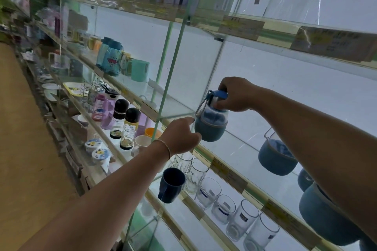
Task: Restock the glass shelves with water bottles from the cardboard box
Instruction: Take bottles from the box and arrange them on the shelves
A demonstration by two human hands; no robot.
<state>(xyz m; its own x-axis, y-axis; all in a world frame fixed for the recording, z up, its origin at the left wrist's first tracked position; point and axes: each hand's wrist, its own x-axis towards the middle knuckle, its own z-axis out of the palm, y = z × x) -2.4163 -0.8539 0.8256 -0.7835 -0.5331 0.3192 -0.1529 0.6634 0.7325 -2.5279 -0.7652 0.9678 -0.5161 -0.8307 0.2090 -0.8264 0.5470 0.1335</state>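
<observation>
While my right arm hides most of the other blue bottles [275, 159] below my grip, my right hand [234, 96] pinches the round blue-sleeved glass water bottle [211, 126] by its cap, left hand [181, 136] cupping its base, over the backlit glass shelf [234, 149]; blurred shop shelving stretches leftward.

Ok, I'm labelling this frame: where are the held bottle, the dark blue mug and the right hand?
bottle [210, 128]: head view, on its blue sleeve.
mug [172, 184]: head view, on its outer wall.
right hand [234, 93]: head view, on its back, gripping the lid.
</observation>
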